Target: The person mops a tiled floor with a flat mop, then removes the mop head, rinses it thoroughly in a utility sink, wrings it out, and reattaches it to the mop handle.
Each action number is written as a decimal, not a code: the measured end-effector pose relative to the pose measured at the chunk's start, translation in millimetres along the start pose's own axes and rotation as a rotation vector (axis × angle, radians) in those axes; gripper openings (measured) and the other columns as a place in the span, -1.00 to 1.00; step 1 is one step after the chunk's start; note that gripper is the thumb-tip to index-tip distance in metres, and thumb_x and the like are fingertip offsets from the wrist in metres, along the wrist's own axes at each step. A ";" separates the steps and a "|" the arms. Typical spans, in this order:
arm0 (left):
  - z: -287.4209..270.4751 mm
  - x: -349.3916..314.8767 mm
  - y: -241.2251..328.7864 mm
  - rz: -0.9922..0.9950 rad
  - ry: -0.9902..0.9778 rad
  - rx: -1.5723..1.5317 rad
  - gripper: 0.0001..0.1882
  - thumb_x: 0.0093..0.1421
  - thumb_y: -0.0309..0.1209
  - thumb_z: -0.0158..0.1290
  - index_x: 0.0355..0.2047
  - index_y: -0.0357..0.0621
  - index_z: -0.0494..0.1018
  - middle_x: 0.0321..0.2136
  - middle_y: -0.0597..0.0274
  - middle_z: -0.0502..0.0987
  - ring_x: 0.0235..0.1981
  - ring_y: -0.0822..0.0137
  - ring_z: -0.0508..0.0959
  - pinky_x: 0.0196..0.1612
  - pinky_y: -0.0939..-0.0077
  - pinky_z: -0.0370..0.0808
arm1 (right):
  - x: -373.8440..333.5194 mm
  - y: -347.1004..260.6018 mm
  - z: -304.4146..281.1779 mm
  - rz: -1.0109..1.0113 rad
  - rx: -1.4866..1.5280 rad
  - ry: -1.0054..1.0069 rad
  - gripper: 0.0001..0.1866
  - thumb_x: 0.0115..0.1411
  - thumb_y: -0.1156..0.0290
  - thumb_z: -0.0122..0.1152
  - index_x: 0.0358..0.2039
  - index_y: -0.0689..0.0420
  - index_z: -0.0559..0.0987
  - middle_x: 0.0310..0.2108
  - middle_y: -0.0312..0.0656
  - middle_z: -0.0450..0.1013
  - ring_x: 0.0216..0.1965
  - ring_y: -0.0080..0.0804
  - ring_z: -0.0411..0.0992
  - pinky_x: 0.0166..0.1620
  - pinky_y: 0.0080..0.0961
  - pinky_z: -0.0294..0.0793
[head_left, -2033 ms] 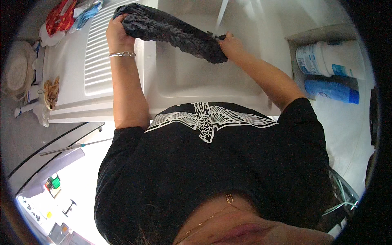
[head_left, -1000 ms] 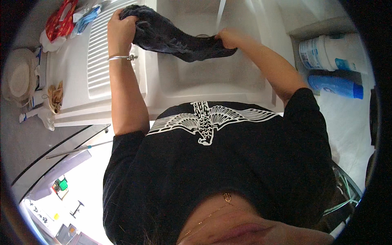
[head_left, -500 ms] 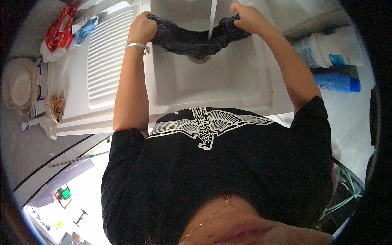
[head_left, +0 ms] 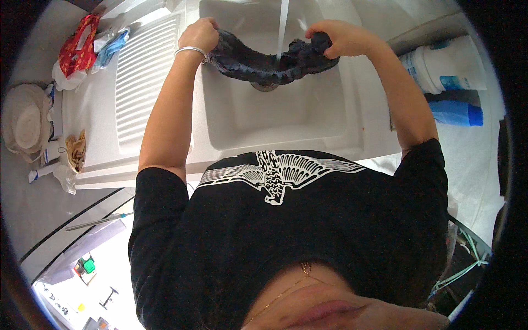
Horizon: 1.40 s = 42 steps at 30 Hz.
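The dark cloth [head_left: 267, 60] I'm holding is black, wet-looking and crumpled, bunched into a thick rope that sags in a shallow curve between my two hands. It hangs over the white sink [head_left: 231, 118], above the drain [head_left: 265, 86], and the thin stream of water [head_left: 282, 25] falls onto its middle. My left hand [head_left: 199, 34] is closed tight around one end, fingers curled over the bunched fabric, with a silver bangle [head_left: 191, 51] at that wrist. My right hand [head_left: 334, 37] is clenched on the other end, a wad of cloth pressed in the fist.

There is one cloth, one basin and one stream of water. To the left of the basin lies one ribbed draining board [head_left: 144, 82]. Beyond it, at the far left corner, sit one red bag [head_left: 77, 47] and something blue and crumpled [head_left: 110, 45], perhaps a cloth or glove; the view bends too much there to be sure. One pale straw hat [head_left: 25, 124] rests at the left edge. On my right I count two containers: one white tub with a blue label [head_left: 443, 69] and one blue bottle [head_left: 455, 113] lying just beside it. I wear a black shirt with a white bird print [head_left: 275, 173].
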<state>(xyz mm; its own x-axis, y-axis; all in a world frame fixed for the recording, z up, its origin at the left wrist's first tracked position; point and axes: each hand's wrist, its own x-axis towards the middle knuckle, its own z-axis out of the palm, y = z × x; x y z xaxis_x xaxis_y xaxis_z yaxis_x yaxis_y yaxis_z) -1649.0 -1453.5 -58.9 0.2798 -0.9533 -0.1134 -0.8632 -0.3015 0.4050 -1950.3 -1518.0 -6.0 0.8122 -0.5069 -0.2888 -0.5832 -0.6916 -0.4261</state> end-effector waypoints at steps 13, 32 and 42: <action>19.4 -29.9 21.7 0.416 -0.107 0.092 -0.64 -0.12 -0.43 0.03 -0.23 -0.14 0.34 -0.31 -0.08 0.37 -0.28 -0.08 0.45 -0.19 0.24 0.42 | 26.3 6.5 23.0 0.229 -0.243 0.479 -0.66 -0.09 0.18 0.15 -0.49 0.24 0.40 -0.51 0.01 0.43 -0.44 -0.10 0.44 -0.37 -0.25 0.44; 68.6 -9.5 70.1 0.428 -0.298 -0.554 -0.29 -0.29 -0.23 0.20 -0.04 -0.04 0.30 -0.32 -0.06 0.44 -0.18 0.06 0.39 -0.12 0.37 0.36 | 61.9 -7.6 88.8 0.211 1.220 0.655 -0.82 -0.12 0.52 0.13 -0.42 0.19 0.43 -0.49 -0.30 0.35 -0.41 -0.51 0.33 -0.38 -0.62 0.29; 62.8 0.5 84.4 0.352 -0.034 -0.445 -0.60 -0.35 -0.29 0.14 -0.44 -0.25 0.50 -0.49 -0.05 0.48 -0.31 0.11 0.46 -0.24 0.39 0.43 | 36.6 -3.9 97.3 0.603 1.788 0.516 -0.43 0.07 -0.05 -0.05 -0.18 0.26 0.36 -0.24 -0.05 0.37 -0.19 -0.13 0.38 -0.16 -0.18 0.39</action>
<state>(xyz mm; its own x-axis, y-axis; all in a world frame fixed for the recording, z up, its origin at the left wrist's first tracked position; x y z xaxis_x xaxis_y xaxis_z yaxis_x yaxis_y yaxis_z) -1748.1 -1480.4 -81.7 -0.0126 -0.9974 0.0715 -0.6398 0.0630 0.7660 -1916.6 -1483.8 -98.3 0.2705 -0.7454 -0.6092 0.2166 0.6637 -0.7159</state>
